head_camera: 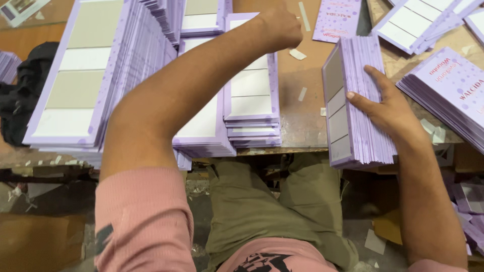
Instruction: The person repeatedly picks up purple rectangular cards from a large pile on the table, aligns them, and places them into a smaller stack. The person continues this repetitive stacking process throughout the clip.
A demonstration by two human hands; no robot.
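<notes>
Presently, by clock face from the middle of the head view:

Item 1. Right hand [390, 108], at 3 o'clock. It is lying flat on top of a card bundle [355, 100], its fingers [360, 98] spreading wide across the upper edges and the thumb pressing the near side. It is holding the bundle upright on edge.

Item 2. Card bundle, lilac, standing on edge at the bench [302, 116] front, at 3 o'clock. Its grey and white panelled face is pointing toward 9 o'clock.

Item 3. Left hand [280, 25], at 12 o'clock, the forearm reaching across from 7 o'clock. Its fingers are curling into a loose fist over the bench, just beside a flat stack [252, 95]. Whether they are pinching anything I cannot tell.

Item 4. Flat stack, lilac-edged cards lying face up, at the centre, between the two hands.

Item 5. Large pile [80, 80], same cards, fanning out at 10 o'clock.

Item 6. Printed pile [454, 95], lilac backs with lettering, lying at 2 o'clock, near the right hand and apart from it.

Item 7. Paper strips [297, 54], white, lying loose on the brown bench at 1 o'clock.

Item 8. Black bag [20, 95], sitting at 9 o'clock.
</notes>
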